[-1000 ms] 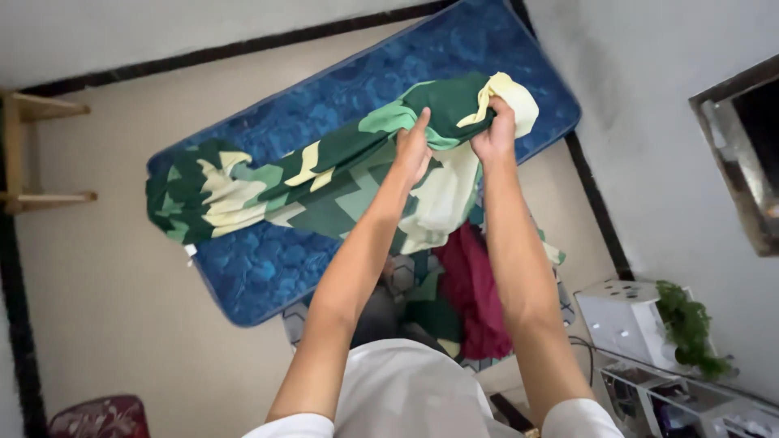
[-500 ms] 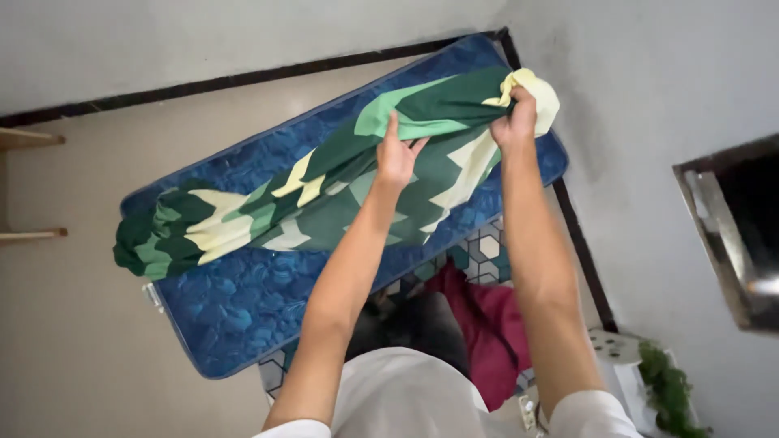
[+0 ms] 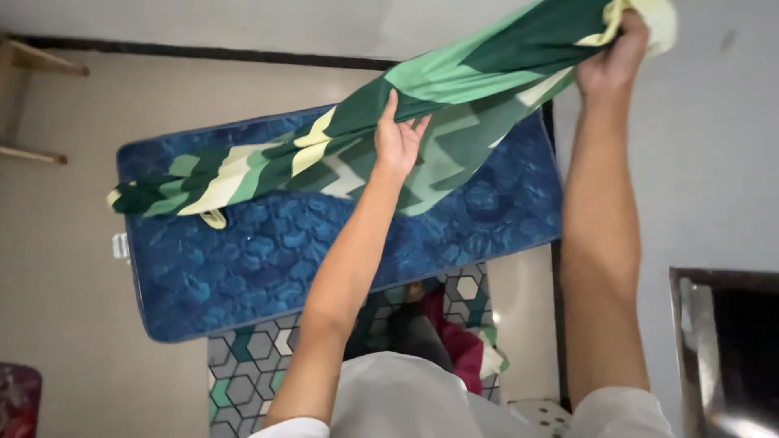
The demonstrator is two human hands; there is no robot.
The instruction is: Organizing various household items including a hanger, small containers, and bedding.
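A long sheet [image 3: 341, 138] patterned in dark green, light green and cream stretches in the air over a blue quilted mattress [image 3: 268, 259] on the floor. My right hand [image 3: 613, 61] grips one bunched end of the sheet high at the top right. My left hand [image 3: 398, 142] is lower along the cloth, fingers spread, palm against the fabric's edge. The far end of the sheet [image 3: 134, 199] trails down onto the mattress at the left.
A mat with a hexagon pattern [image 3: 251, 365] and a dark red cloth [image 3: 462, 345] lie by my feet below the mattress. A wooden rack [image 3: 32, 105] stands at the far left. A dark metal-framed unit [image 3: 730, 349] is at the lower right.
My right hand has lifted the sheet's end up and to the right. The cloth has pulled out longer and straighter, and my left hand has opened against it.
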